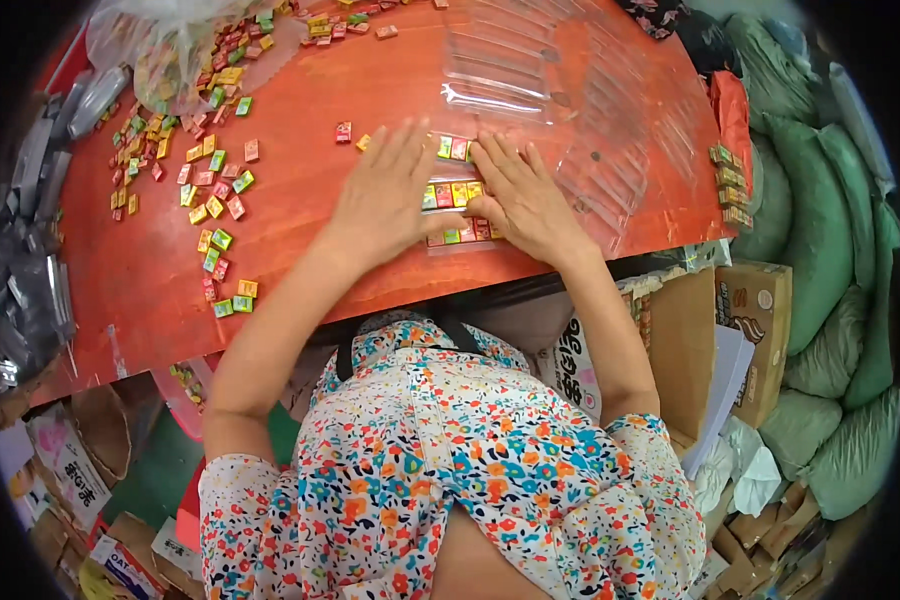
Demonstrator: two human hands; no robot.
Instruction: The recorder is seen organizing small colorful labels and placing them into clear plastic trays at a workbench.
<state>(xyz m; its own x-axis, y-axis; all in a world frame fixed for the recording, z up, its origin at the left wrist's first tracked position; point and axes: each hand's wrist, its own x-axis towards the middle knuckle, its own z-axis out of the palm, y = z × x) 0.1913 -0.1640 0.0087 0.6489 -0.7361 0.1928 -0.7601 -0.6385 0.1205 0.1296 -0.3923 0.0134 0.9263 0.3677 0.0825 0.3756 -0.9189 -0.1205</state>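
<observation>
Both my hands rest over rows of small coloured boxes laid in clear plastic trays on the red table. My left hand lies flat along the left ends of the rows, fingers stretched forward. At the right ends is my right hand, its fingers spread and its thumb reaching over the boxes. A farther short row of boxes shows between my fingertips; the nearest row is partly hidden under my hands. One red box and a yellow one lie loose beyond my left hand.
Many loose little boxes are scattered at the left, near a clear plastic bag. Empty clear trays lie at the far right. Filled strips sit at the right table edge, by green sacks and a cardboard carton.
</observation>
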